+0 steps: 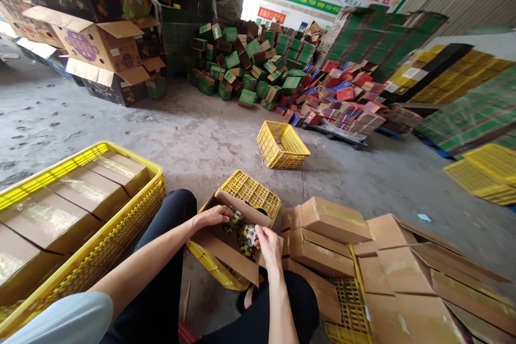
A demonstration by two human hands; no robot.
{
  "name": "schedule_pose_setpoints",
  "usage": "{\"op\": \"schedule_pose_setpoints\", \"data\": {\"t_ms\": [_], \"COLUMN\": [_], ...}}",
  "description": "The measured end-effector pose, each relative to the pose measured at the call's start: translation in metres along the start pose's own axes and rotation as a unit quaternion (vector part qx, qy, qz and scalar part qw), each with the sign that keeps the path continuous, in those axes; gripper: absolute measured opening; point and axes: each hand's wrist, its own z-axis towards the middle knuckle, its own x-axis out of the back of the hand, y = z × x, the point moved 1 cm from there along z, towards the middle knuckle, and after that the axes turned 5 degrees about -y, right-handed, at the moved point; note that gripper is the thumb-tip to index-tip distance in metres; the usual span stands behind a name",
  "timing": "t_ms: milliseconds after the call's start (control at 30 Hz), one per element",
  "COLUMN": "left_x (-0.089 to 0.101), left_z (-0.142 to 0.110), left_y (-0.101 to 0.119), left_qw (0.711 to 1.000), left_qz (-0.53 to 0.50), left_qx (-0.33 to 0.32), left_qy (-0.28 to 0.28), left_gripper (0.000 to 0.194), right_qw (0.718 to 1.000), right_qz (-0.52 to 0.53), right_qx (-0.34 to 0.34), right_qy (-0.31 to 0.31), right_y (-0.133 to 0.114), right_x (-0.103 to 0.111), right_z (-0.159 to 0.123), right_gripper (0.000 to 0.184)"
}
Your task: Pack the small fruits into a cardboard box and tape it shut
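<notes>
An open cardboard box [226, 255] with raised flaps sits between my knees, on an upturned yellow crate [252, 191]. Over its opening, my left hand [213, 216] curls its fingers on a shiny plastic packet [234, 219] with dark and yellow-green patterning. My right hand [269, 244] pinches the edge of a similar clear plastic packet [246, 239] between thumb and fingers. Whether the two packets are joined I cannot tell. The bottom of the box is mostly hidden by the flaps and hands.
On my left stands a long yellow crate [159, 174] with taped cartons [88, 185]. Stacked cardboard boxes [322, 250] crowd my right. Ahead, a yellow basket [282, 156] rests on the concrete floor [193, 134]; beyond it lie heaped green boxes [245, 78] and red boxes [344, 92].
</notes>
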Motion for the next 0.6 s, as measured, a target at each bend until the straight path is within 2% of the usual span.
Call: {"op": "schedule_pose_setpoints", "data": {"t_ms": [67, 133, 267, 367, 500, 600], "left_x": [0.0, -0.004, -0.012, -0.017, -0.02, -0.021], "left_z": [-0.003, -0.008, -0.016, -0.019, -0.02, -0.018], "left_y": [0.007, 0.016, 0.036, 0.047, 0.049, 0.044], "left_qw": [1.0, 0.995, 0.957, 0.939, 0.93, 0.934], "left_qz": [-0.022, -0.098, -0.282, -0.334, -0.36, -0.35], "left_qx": [-0.009, -0.007, 0.006, 0.003, 0.013, 0.026], "left_qy": [-0.006, -0.02, -0.065, -0.079, -0.071, -0.061], "left_gripper": [0.034, 0.041, 0.052, 0.054, 0.052, 0.056], "right_qw": [1.0, 0.999, 0.991, 0.972, 0.936, 0.934], "right_qz": [0.011, 0.034, 0.133, 0.218, 0.283, 0.276], "right_qx": [-0.003, 0.0, -0.002, -0.038, -0.061, -0.054], "right_qy": [-0.004, -0.005, -0.004, -0.082, -0.199, -0.219], "right_y": [-0.001, -0.002, -0.007, -0.01, -0.014, -0.017], "right_x": [-0.001, -0.002, -0.006, -0.013, -0.02, -0.018], "right_z": [0.001, 0.001, 0.0, -0.005, -0.012, -0.014], "right_gripper": [0.059, 0.06, 0.059, 0.063, 0.065, 0.064]}}
